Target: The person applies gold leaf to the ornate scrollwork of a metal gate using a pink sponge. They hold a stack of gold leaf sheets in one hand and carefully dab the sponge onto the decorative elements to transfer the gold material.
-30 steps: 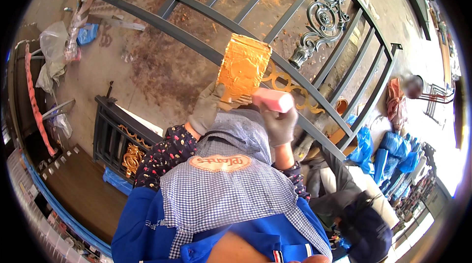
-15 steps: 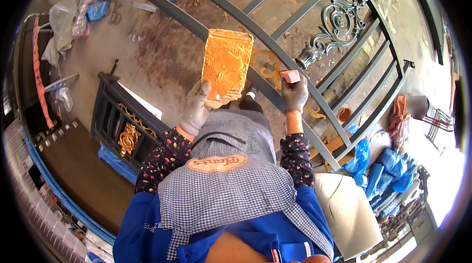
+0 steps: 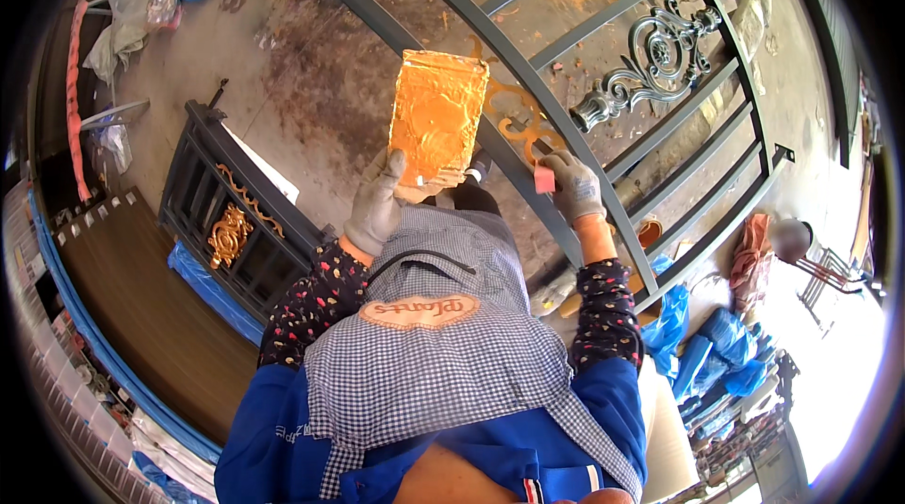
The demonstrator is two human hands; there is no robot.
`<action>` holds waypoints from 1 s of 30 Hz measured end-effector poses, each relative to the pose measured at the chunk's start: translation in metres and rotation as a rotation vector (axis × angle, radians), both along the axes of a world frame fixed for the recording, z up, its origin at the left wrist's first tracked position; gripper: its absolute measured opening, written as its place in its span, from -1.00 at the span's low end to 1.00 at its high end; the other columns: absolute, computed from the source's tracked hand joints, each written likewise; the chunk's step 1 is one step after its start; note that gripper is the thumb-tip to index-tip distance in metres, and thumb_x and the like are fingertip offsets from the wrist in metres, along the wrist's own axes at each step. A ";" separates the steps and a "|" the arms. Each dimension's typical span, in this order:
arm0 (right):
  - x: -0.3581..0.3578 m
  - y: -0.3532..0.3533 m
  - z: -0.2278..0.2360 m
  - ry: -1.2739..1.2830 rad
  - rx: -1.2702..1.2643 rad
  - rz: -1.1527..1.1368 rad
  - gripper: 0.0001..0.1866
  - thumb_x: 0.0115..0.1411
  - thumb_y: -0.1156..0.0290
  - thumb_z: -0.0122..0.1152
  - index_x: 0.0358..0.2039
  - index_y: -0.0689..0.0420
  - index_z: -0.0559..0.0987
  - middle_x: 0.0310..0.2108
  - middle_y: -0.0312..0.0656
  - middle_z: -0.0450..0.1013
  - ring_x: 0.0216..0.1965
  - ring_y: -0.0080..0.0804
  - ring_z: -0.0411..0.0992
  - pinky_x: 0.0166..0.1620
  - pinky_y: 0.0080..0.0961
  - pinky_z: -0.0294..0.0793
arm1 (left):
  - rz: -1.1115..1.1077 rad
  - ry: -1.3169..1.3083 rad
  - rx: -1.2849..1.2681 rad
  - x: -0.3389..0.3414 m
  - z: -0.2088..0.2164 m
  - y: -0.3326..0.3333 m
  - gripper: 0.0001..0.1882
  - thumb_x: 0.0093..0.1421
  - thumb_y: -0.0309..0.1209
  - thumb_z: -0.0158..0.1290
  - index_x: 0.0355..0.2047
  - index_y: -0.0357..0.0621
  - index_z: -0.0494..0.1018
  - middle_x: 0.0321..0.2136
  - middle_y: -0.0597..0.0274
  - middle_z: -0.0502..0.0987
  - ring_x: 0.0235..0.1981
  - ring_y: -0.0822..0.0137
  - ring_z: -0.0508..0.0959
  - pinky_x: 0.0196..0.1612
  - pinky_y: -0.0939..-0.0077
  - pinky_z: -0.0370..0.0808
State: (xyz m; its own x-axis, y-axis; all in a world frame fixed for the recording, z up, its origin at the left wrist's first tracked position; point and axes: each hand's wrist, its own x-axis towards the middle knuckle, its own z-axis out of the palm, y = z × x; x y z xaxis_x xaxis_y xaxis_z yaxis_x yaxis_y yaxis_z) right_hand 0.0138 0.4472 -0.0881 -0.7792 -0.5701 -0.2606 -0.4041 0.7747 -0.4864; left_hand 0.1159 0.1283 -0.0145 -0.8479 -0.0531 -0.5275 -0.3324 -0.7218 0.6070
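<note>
Since the earlier frame, the right hand (image 3: pixel 572 185) has turned the pink sponge (image 3: pixel 544 180) downward beside the gold scrollwork (image 3: pixel 528 133) on the dark railing (image 3: pixel 368 12); its fingers pinch the sponge (whether it touches the scrollwork is unclear). The left hand (image 3: pixel 377 202) grips the gold-smeared slab (image 3: pixel 436 122). Colouring seems well advanced on the scrollwork; the grey ornament (image 3: pixel 657 51) shows no gold, and what remains is uncertain.
</note>
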 end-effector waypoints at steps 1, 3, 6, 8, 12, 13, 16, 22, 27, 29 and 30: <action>-0.005 0.003 0.007 -0.004 0.063 0.086 -0.65 0.01 0.56 0.26 -0.16 -0.03 0.58 -0.10 -0.25 0.52 -0.07 -0.13 0.52 -0.05 -0.25 0.51 | 0.013 -0.003 0.005 0.002 0.000 0.002 -0.39 0.38 -0.04 0.04 0.22 -0.29 0.31 0.12 0.07 0.50 0.11 0.23 0.55 0.18 0.31 0.50; -0.013 0.006 0.021 -0.010 0.190 0.259 -0.66 0.00 0.57 0.26 -0.17 -0.03 0.57 -0.11 -0.28 0.50 -0.04 -0.20 0.50 -0.03 -0.26 0.49 | -0.004 0.013 -0.013 0.007 -0.001 0.003 -0.39 0.38 -0.04 0.04 0.22 -0.28 0.31 0.12 0.06 0.50 0.11 0.23 0.55 0.19 0.31 0.50; -0.011 0.016 0.028 0.045 0.260 0.192 -0.65 -0.01 0.56 0.27 -0.17 -0.04 0.55 -0.13 -0.28 0.50 -0.05 -0.22 0.51 -0.04 -0.26 0.49 | -0.003 0.061 -0.036 0.024 -0.014 0.006 -0.36 0.41 -0.02 -0.05 0.26 -0.29 0.25 0.16 0.02 0.46 0.15 0.16 0.52 0.23 0.26 0.45; -0.007 0.018 0.026 0.040 0.196 0.043 -0.64 -0.01 0.50 0.31 -0.15 -0.02 0.53 -0.13 -0.21 0.49 -0.14 -0.09 0.54 -0.13 -0.17 0.53 | -0.002 0.065 -0.053 0.025 -0.013 0.010 -0.35 0.43 0.00 -0.08 0.29 -0.29 0.22 0.18 0.00 0.45 0.17 0.13 0.50 0.25 0.24 0.44; 0.001 -0.011 0.010 0.018 0.006 -0.315 -0.62 0.04 0.39 0.35 -0.11 0.04 0.48 -0.13 -0.09 0.47 -0.17 0.08 0.52 -0.17 -0.08 0.53 | -0.012 0.031 -0.100 0.026 -0.004 0.016 -0.31 0.40 0.02 -0.04 0.29 -0.28 0.21 0.18 0.01 0.44 0.16 0.15 0.51 0.25 0.25 0.44; 0.004 -0.012 0.008 0.036 0.029 -0.332 -0.63 0.06 0.37 0.35 -0.10 0.04 0.49 -0.13 -0.08 0.48 -0.16 0.07 0.53 -0.16 -0.10 0.54 | -0.013 0.029 -0.116 0.029 -0.003 0.016 -0.30 0.39 0.03 -0.02 0.29 -0.27 0.21 0.18 0.01 0.44 0.16 0.15 0.51 0.24 0.25 0.44; 0.018 -0.003 0.003 0.075 0.069 -0.398 -0.63 0.10 0.28 0.38 -0.10 0.05 0.51 -0.15 -0.05 0.51 -0.17 0.04 0.54 -0.14 -0.14 0.54 | 0.024 0.037 -0.115 0.037 -0.007 0.018 -0.27 0.37 0.05 0.00 0.29 -0.28 0.20 0.19 0.01 0.43 0.17 0.16 0.50 0.24 0.25 0.44; 0.026 0.020 0.021 -0.006 -0.004 -0.463 -0.65 0.07 0.39 0.35 -0.09 -0.03 0.54 -0.12 -0.11 0.51 -0.14 0.01 0.53 -0.12 -0.17 0.54 | 0.014 0.092 -0.039 0.036 -0.009 0.015 -0.30 0.38 0.02 0.00 0.29 -0.29 0.21 0.21 0.02 0.41 0.18 0.18 0.48 0.24 0.25 0.43; 0.020 0.008 0.004 0.051 -0.063 -0.244 -0.63 0.03 0.55 0.27 -0.10 -0.02 0.56 -0.13 -0.16 0.51 -0.10 -0.02 0.51 -0.07 -0.20 0.52 | 0.082 0.036 -0.089 0.035 -0.002 0.022 -0.34 0.36 0.00 0.05 0.25 -0.27 0.28 0.15 0.08 0.47 0.12 0.23 0.53 0.20 0.31 0.47; 0.022 0.018 0.005 0.036 -0.044 -0.100 -0.60 0.00 0.62 0.22 -0.12 -0.02 0.58 -0.11 -0.22 0.51 -0.06 -0.09 0.51 -0.03 -0.22 0.51 | 0.085 0.046 -0.056 0.034 0.002 0.025 -0.36 0.38 -0.03 0.03 0.26 -0.26 0.28 0.15 0.09 0.47 0.13 0.23 0.53 0.21 0.31 0.46; 0.023 0.025 0.005 0.021 -0.045 -0.007 -0.59 -0.01 0.63 0.21 -0.12 -0.03 0.58 -0.10 -0.23 0.52 -0.04 -0.12 0.50 -0.02 -0.23 0.51 | 0.063 0.057 -0.025 0.036 -0.001 0.024 -0.36 0.40 -0.04 -0.01 0.29 -0.25 0.24 0.18 0.07 0.44 0.17 0.20 0.49 0.25 0.28 0.42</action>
